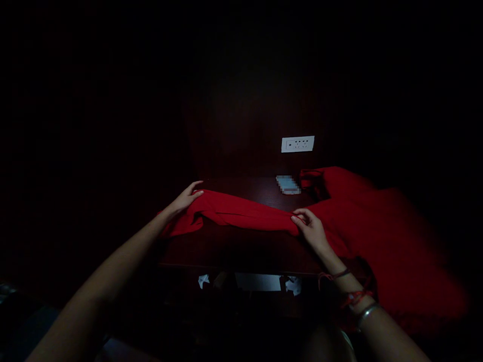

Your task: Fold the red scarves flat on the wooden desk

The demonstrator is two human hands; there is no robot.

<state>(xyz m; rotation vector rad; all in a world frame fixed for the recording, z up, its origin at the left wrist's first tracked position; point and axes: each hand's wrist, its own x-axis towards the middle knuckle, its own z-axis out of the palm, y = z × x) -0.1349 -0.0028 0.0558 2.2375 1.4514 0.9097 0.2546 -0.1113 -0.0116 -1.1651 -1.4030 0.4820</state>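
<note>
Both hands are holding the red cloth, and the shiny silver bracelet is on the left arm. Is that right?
Not quite. The shiny silver bracelet is on the right arm, not the left; the head view shows it. The left hand and right hand do hold the red cloth.

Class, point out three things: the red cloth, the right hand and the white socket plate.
Red cloth (249, 213): head view, middle of its narrow stretch.
Right hand (314, 231): head view, between fingers and wrist.
White socket plate (298, 144): head view, middle of its face.
</note>
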